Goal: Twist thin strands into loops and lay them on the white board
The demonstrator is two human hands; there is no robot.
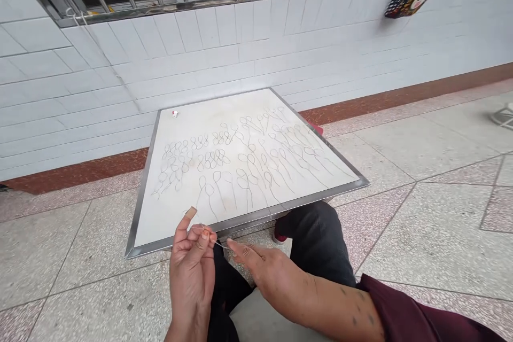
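Observation:
My left hand point(194, 256) is palm up near the table's front edge, its thumb and fingers pinching a thin wire point(220, 246). A tan wrap covers the tip of its raised index finger. To the right, my right hand point(256, 262) has its fingertips together at the wire's other end, below the edge. On the white table point(180, 224) with a grey metal rim lie several thin wire pieces point(248, 171). Those at the left are twisted into small loops; many at the centre and right have one loop and long tails.
A small white and red item point(175, 114) sits at the table's back left corner. Behind stands a white tiled wall point(224, 59) with barred windows and a hanging patterned bag point(411, 0). My knees are under the table's front edge.

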